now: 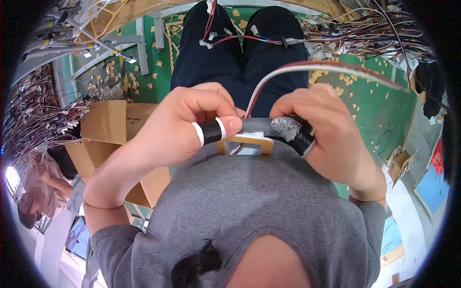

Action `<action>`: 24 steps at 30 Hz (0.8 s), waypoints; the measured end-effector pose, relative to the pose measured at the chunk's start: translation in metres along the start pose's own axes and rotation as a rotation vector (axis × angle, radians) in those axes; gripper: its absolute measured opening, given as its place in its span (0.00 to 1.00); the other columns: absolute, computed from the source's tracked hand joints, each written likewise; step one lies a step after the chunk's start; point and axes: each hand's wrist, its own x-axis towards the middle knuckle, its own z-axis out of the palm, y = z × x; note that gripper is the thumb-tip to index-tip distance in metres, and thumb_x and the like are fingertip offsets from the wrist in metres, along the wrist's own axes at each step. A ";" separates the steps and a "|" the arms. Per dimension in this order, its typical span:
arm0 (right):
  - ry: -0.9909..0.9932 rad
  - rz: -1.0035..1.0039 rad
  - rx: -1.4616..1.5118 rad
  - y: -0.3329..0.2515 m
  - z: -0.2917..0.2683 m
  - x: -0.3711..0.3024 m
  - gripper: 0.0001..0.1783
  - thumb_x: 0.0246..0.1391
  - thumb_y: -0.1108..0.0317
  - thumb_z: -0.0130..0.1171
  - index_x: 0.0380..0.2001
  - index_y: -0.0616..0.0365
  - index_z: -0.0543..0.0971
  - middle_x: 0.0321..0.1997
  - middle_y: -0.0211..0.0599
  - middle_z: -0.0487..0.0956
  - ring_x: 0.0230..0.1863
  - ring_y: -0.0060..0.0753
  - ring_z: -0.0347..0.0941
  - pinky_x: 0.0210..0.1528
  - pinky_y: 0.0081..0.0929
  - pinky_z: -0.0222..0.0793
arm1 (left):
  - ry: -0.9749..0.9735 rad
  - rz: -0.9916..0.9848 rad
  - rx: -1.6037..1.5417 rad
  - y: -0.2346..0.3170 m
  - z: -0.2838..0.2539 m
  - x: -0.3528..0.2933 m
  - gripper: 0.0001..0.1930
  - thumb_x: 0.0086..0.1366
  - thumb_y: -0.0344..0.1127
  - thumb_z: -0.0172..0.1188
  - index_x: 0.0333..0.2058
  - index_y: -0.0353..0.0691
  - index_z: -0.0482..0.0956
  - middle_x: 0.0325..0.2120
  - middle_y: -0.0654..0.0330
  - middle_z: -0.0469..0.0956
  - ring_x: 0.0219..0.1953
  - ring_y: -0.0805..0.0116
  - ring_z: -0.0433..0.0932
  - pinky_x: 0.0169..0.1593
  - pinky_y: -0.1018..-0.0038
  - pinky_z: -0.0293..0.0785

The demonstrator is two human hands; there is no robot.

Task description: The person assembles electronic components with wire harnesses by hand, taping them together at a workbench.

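My left hand (204, 113) is closed, thumb against its fingers, at one end of a short dark grey strip (257, 125). At the strip's other end, my right hand (321, 117) is closed as well. Both thumbs wear black wrapping; the right one's is worn pale at the tip. From between the hands rises a red-and-white cable (307, 68), which arcs over my right hand toward the right. Right below the strip, against my shirt, is a tan-edged piece (249, 139) with something white in it. Fingertips are partly hidden, so the exact grip is unclear.
Thin wires with white connectors (206, 43) lie over my legs. Dense wire bundles (370, 36) hang at the far right, more at the left (38, 113). An open cardboard box (103, 122) stands at left. Scraps litter the green floor (336, 101). Another person (45, 185) is at far left.
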 end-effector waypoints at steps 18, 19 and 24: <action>-0.178 -0.025 -0.094 -0.019 0.002 0.006 0.17 0.26 0.81 0.54 0.29 0.59 0.74 0.27 0.35 0.72 0.30 0.37 0.67 0.41 0.29 0.53 | -0.454 0.134 0.296 0.010 -0.030 0.018 0.07 0.52 0.23 0.58 0.18 0.32 0.71 0.30 0.58 0.69 0.33 0.75 0.70 0.35 0.81 0.67; -0.177 -0.029 -0.108 -0.019 0.002 0.007 0.17 0.26 0.80 0.55 0.29 0.59 0.74 0.26 0.35 0.73 0.30 0.37 0.67 0.40 0.29 0.54 | -0.454 0.137 0.294 0.010 -0.028 0.017 0.07 0.52 0.23 0.58 0.18 0.32 0.71 0.30 0.58 0.69 0.33 0.75 0.70 0.35 0.81 0.67; -0.153 -0.033 -0.073 -0.009 0.004 0.005 0.14 0.28 0.78 0.57 0.27 0.59 0.74 0.26 0.34 0.73 0.28 0.36 0.68 0.39 0.29 0.55 | -0.321 0.244 0.270 -0.002 -0.021 0.011 0.06 0.50 0.22 0.58 0.19 0.31 0.70 0.29 0.55 0.74 0.32 0.71 0.74 0.32 0.78 0.69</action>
